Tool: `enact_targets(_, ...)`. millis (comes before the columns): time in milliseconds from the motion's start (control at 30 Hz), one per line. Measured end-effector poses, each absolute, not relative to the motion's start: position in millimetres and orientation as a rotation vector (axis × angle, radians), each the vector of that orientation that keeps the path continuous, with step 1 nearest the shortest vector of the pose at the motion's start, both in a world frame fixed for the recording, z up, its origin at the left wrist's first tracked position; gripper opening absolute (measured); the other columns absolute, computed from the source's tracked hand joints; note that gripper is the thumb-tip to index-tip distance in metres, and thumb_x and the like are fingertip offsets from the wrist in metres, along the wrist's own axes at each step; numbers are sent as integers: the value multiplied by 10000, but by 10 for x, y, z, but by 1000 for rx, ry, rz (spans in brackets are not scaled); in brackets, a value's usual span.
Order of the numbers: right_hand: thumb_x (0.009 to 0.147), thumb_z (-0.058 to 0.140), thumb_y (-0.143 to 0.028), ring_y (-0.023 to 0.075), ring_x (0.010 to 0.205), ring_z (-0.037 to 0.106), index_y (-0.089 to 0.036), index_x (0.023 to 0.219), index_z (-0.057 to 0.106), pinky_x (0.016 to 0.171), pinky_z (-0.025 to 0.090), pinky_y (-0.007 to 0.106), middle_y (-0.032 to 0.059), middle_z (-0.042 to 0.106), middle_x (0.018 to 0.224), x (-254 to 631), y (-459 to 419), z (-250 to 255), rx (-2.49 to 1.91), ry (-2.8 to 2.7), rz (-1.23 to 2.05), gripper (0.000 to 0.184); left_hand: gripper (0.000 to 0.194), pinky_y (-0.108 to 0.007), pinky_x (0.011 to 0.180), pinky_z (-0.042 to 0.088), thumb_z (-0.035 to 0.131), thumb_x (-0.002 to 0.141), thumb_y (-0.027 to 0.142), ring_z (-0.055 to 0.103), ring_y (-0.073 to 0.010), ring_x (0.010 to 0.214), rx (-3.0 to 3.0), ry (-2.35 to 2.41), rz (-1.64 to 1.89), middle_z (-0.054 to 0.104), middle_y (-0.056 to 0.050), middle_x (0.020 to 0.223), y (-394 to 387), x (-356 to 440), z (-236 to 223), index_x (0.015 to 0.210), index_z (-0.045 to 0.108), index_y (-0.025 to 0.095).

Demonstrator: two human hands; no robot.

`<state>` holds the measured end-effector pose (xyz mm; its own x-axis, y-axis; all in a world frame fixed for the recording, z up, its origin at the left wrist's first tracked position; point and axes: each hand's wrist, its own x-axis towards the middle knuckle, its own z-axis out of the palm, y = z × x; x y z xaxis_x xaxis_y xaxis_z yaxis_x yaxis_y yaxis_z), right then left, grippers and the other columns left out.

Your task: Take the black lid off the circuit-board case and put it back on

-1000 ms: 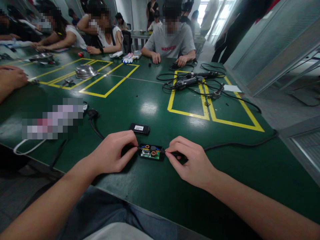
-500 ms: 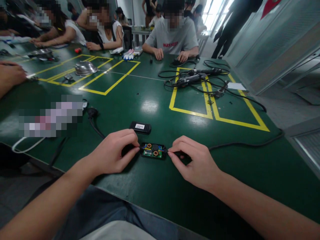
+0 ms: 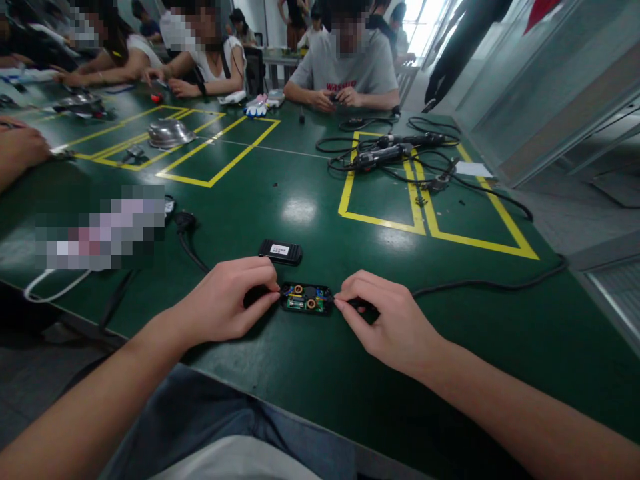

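In front of me on the green table lies a small black plastic case [image 3: 306, 309], its top off. Inside it shows a green circuit board [image 3: 298, 303] with copper coils and coloured wires. My left hand [image 3: 235, 298] pinches the cable end at the case's left side. At the right side, my right hand [image 3: 387, 313] pinches the black power cable [image 3: 480, 285] where it enters the case; that cable runs off to the right. Just behind the case rests a black ribbed cover [image 3: 281, 252] with a white label. My fingertips hide both cable entries.
A black plug [image 3: 185, 221] on its cord lies at left, near a blurred-out object [image 3: 117, 230]. Farther off are a metal bowl [image 3: 170, 133], black electric screwdrivers [image 3: 383, 157] with tangled cords, and yellow tape outlines. Across the table sits a person [image 3: 345, 67] in a grey shirt.
My hands and the open case stay almost in place. The person across has brought both hands together around a small dark object; another person at left has raised a hand.
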<state>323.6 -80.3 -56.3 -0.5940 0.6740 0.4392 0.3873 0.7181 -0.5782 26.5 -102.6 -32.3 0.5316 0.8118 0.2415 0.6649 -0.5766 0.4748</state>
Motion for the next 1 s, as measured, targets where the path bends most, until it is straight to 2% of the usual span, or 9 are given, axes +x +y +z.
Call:
enact_targets(200,1000,607,-106,252,850,713,-231,900,656,740,572,403,69,768,894,3217,-814,-579,-832,-2295,447,167,150,-322,783,535,583,1014,232,676,-206,841,2442,1230,535,727,-53,910,-968,266,-225,902,680,211)
enact_targets(333,1000,612,-104,276,895,717,-231,918,649,768,534,439,75,793,907,3208,-806,-601,-807,-2298,343,156,157,-392,942,559,638,997,277,695,-251,1012,2499,1181,504,747,-77,1060,-863,228,-152,906,753,220)
enact_targets(400,1006,611,-117,271,883,716,-229,942,654,768,520,440,80,797,921,3206,-805,-606,-809,-2306,309,136,162,-449,1050,561,656,985,303,693,-283,1132,2492,1228,572,743,-98,1206,-785,216,-163,1002,798,227)
enact_targets(467,999,619,-135,269,872,711,-225,973,659,769,512,440,85,793,931,3205,-808,-603,-812,-2305,290,102,271,-510,1140,538,649,987,315,673,-314,1247,2468,1344,646,728,-118,1339,-701,211,-217,1197,795,227)
enact_targets(533,975,619,-138,268,858,708,-223,1002,654,761,508,435,87,784,930,3206,-812,-595,-809,-2295,290,96,348,-553,1191,508,633,1001,317,651,-332,1326,2460,1446,649,722,-126,1418,-635,211,-293,1308,773,232)
enact_targets(667,881,592,-86,269,838,703,-238,1051,617,753,518,423,73,760,921,3209,-821,-572,-845,-2271,308,230,348,-516,1097,571,641,1034,355,715,-306,1184,2424,1473,661,782,-114,1301,-655,224,-371,1331,775,232)
enact_targets(733,839,587,-73,267,838,701,-236,1076,597,755,524,415,69,749,924,3209,-825,-563,-864,-2258,329,288,351,-492,1095,576,645,1054,369,710,-300,1203,2426,1443,757,767,-123,1322,-747,252,-347,1346,773,222)
enact_targets(833,832,593,-89,263,831,693,-224,1090,581,754,520,409,71,740,929,3205,-833,-560,-873,-2262,347,292,352,-432,1068,595,673,1067,352,720,-271,1190,2442,1232,788,766,-115,1324,-909,320,-290,1389,759,237)
enact_targets(1000,858,603,-114,257,829,681,-224,1092,578,767,507,409,69,730,937,3192,-841,-566,-883,-2292,383,260,330,-425,1069,600,689,1068,293,718,-261,1179,2446,1081,676,776,-106,1302,-1010,406,-292,1387,768,270)
